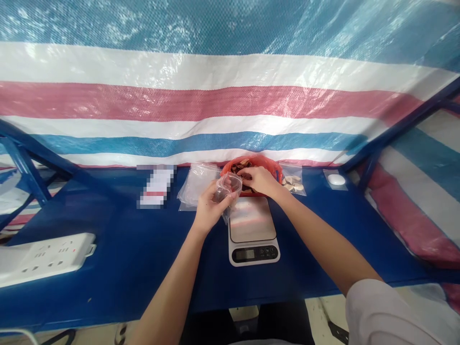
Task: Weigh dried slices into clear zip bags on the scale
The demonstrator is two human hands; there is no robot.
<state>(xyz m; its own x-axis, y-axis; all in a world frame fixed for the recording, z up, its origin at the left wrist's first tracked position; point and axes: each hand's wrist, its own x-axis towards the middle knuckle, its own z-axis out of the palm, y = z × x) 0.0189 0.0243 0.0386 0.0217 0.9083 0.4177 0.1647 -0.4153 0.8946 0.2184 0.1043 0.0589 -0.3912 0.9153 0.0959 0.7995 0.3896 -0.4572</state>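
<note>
Through the head camera I saw a blue bench (125, 258) set against a red, white and blue striped tarp (215, 100), with a small digital scale (253, 230) near its middle. Just behind and left of the scale, the person's left hand (210, 206) was closed around a small clear bag (230, 184), holding its mouth open; the bag looked empty or nearly so, though I could not be sure. Directly behind the scale stood a red bowl (268, 163) of brown dried pieces (239, 167). The right hand (259, 179) reached into it, fingers curled down onto the pieces, and I could not tell whether it had gripped any. The scale's plate was bare. Behind and right of the scale lay a filled bag (293, 181) of pale pieces; behind and left of it lay a loose pile of empty bags (196, 189). By my judgement one bag was done, the one in hand was not yet filled, and several were left. Far left of the scale sat a white power strip (43, 258).
</note>
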